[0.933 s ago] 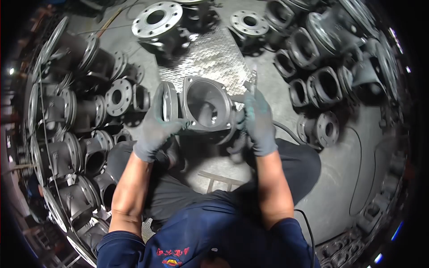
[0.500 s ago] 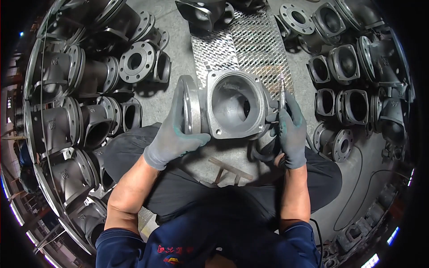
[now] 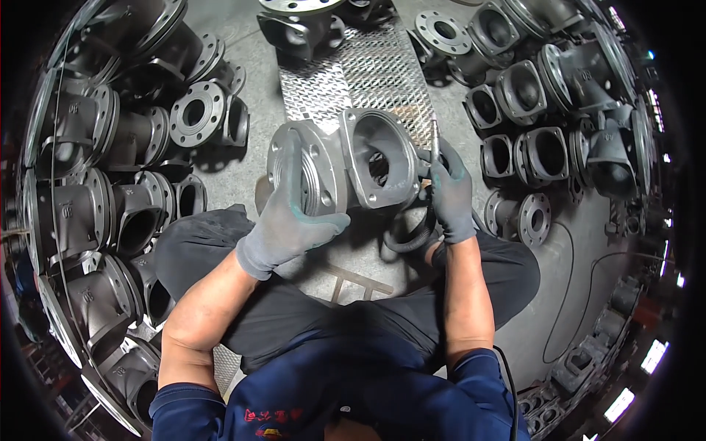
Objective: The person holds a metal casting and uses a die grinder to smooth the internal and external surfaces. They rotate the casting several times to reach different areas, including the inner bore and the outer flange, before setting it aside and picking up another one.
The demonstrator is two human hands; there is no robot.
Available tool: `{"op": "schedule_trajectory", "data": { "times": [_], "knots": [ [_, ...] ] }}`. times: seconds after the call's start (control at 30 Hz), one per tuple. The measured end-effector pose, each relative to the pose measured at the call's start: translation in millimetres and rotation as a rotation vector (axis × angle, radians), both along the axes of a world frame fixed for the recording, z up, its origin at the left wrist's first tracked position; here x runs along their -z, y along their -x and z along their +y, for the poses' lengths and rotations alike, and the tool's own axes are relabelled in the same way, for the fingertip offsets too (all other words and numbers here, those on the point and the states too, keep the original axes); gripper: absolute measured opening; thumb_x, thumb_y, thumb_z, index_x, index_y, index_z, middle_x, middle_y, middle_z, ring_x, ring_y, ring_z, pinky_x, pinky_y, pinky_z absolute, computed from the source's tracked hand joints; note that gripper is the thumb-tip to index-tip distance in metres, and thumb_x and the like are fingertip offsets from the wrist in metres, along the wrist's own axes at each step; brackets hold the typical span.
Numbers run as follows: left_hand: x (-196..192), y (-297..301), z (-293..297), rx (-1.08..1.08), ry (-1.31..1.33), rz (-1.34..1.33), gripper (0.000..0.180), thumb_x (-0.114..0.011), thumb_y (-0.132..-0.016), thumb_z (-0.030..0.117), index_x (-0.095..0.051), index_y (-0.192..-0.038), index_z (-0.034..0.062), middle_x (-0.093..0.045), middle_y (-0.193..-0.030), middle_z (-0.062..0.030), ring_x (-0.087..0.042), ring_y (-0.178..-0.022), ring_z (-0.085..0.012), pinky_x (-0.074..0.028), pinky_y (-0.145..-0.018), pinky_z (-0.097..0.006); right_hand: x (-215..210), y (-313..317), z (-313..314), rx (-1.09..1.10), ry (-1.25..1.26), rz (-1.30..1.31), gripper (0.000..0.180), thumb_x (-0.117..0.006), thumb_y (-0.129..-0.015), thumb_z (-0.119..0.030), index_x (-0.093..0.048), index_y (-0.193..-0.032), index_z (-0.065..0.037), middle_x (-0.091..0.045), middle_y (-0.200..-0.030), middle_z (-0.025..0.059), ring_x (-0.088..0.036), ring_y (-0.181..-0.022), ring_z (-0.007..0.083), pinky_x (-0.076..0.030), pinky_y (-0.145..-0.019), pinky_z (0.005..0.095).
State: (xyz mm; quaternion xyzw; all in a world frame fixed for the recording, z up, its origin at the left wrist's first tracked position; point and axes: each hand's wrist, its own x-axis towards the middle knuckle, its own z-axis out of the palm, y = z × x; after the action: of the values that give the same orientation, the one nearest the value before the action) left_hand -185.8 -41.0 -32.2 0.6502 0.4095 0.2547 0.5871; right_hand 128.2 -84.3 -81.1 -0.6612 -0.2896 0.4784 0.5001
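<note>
Gloved hands holding a grey cast valve body (image 3: 346, 165).
Left hand (image 3: 290, 220) wraps its round flange; right hand (image 3: 450, 192) grips a slim tool (image 3: 434, 140).

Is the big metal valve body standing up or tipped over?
Tipped: the valve body lies sideways, its square opening facing the camera, the left hand gripping its round flange.

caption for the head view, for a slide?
Seated worker steadies a flanged valve body with the gloved left hand while the right hand holds a slim tool, amid cast housings.
</note>
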Motion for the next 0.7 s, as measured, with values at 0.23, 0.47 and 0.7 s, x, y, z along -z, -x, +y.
{"op": "schedule_trajectory", "data": {
  "times": [0.23, 0.47, 0.7],
  "knots": [
    [-1.1, -13.1, -16.2, 0.165, -0.402, 0.267, 0.155, -0.1, -0.07, 0.027, 0.011, -0.173, -0.0088, -0.013, -0.18, -0.0378, -0.018, -0.169, -0.046, -0.023, -0.135, -0.047, 6.3, -7.7, 5.0, 0.024, -0.02, 0.009, 0.048, -0.053, -0.112, -0.01, -0.052, -0.159, 0.002, -0.077, -0.13, 0.0151, -0.078, -0.094, 0.015, -0.059, -0.061, 0.0238],
    [7.9, -15.2, -15.1, 0.137, -0.495, 0.31, 0.151, -0.097, -0.071, 0.022, 0.011, -0.174, -0.0061, -0.015, -0.18, -0.0356, -0.043, -0.161, -0.0438, -0.046, -0.124, -0.046, 10.9, -17.7, -4.4, 0.023, 0.003, 0.07, 0.058, -0.054, -0.111, -0.008, -0.042, -0.166, 0.001, -0.072, -0.138, 0.0175, -0.079, -0.104, 0.0217, -0.063, -0.059, 0.0266],
    [6.0, -9.8, 10.2, -0.027, -0.307, 0.232, 0.144, -0.091, -0.068, 0.018, 0.001, -0.175, -0.008, -0.014, -0.183, -0.0318, -0.02, -0.171, -0.0364, -0.024, -0.136, -0.042, -7.0, -17.6, -14.7, 0.087, 0.009, 0.106, 0.056, -0.055, -0.112, -0.012, -0.046, -0.165, 0.002, -0.074, -0.135, 0.0173, -0.079, -0.103, 0.0199, -0.059, -0.061, 0.025]
  ]
}}
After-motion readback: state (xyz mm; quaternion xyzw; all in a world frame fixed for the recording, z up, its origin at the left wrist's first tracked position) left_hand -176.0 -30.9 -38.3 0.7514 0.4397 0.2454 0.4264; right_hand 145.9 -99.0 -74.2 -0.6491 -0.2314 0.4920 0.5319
